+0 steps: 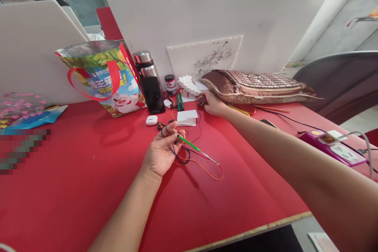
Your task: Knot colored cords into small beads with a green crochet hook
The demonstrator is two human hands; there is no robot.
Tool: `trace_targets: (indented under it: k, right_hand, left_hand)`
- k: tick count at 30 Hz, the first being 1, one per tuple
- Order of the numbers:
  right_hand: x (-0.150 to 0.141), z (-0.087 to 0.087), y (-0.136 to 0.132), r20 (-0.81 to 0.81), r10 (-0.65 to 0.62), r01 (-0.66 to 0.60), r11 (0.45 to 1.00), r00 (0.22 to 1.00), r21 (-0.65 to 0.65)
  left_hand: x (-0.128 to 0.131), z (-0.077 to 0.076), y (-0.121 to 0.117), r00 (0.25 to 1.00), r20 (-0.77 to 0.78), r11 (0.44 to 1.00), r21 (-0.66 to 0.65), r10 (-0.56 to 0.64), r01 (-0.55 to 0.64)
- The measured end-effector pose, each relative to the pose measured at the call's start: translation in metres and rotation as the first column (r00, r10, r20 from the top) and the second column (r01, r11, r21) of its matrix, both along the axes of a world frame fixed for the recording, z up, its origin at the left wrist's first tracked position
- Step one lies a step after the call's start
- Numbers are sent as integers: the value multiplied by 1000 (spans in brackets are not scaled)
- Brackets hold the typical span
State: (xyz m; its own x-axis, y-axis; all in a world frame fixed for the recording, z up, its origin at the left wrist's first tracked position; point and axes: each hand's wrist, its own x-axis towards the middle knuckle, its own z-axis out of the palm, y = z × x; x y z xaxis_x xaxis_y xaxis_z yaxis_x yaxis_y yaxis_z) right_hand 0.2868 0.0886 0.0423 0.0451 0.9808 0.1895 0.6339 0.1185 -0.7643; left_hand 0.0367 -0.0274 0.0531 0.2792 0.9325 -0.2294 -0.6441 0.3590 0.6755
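Note:
My left hand (161, 151) is closed in a pinch on the end of a green-handled crochet hook (190, 143), whose thin silver shaft points down to the right. Orange yarn (203, 165) loops from the hook's tip and back under the hand. Dark blue yarn (188, 156) winds about the fingers and hangs below them. Farther back, my right hand (215, 104) is stretched out, its fingers closed on a small bundle of dark yarn (201, 101). A dark strand runs from that bundle toward the left hand.
Behind the hands are a folded white paper (186, 117), an earbud case (151, 120), a phone (152, 95), a steel flask (144, 61) and a colourful bag (103, 75). A brown beaded cushion (260, 86) lies back right, and a purple power strip (336, 149) sits near the right edge.

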Motion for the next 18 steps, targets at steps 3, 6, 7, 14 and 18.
trace_targets:
  k: [3, 6, 7, 14, 18]
  right_hand:
    - [-1, -2, -20, 77, 12, -16, 998, 997, 55]
    - [-6, -1, -67, 191, 123, -160, 968, 974, 193]
    - [-8, 0, -86, 238, 214, -271, 932, 948, 241]
    - [-25, 14, -170, 196, 454, -490, 734, 869, 470]
    - [-33, 10, -173, 286, 396, -485, 634, 873, 603]
  left_hand:
    - [2, 3, -3, 999, -45, 997, 72, -28, 31]
    - [6, 7, -8, 992, -123, 987, 159, -17, 37]
    - [8, 8, -10, 989, -146, 982, 187, -8, 35]
    - [20, 12, -19, 960, -274, 955, 297, 64, 21]
    - [22, 15, -24, 955, -293, 942, 330, 44, 58]
